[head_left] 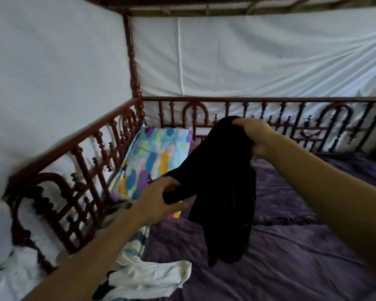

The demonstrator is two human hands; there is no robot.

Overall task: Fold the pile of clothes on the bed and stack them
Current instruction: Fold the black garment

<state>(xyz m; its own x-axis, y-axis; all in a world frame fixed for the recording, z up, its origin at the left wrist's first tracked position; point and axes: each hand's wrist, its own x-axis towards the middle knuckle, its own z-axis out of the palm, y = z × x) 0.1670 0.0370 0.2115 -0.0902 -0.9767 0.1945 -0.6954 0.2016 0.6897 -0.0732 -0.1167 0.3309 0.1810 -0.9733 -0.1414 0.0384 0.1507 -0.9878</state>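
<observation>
Curling over the bunched top of a black garment [224, 192], the fingers [242, 122] of the right hand [256, 136] are clamped on the cloth, the thumb closing from below, and hold it up in the air. Lower and to the left, the fingers [179, 207] of the left hand [156, 199] pinch a side fold of the same garment against the thumb, so that this part stretches out sideways from the rest. The bulk of the garment hangs in dark, loose folds between the two forearms. Its lower end comes close to the purple bedcover [291, 257], though whether it touches cannot be told.

Behind the left hand a pillow [154, 155] patterned in blue, yellow, pink and violet patches leans in the far left corner, against the rail [248, 98]. Beneath the left forearm, at the near left edge of the bedcover, white clothes [152, 276] lie crumpled and unfolded, with a piece of blue-and-white patterned cloth just beyond them.

The rail, of red-brown turned wood with arches and spindles, runs along the far side and the left side, and a corner post [132, 61] of the same wood rises where the two meet. White sheeting [258, 57] hangs stretched behind the rail on both sides, creased towards the right.
</observation>
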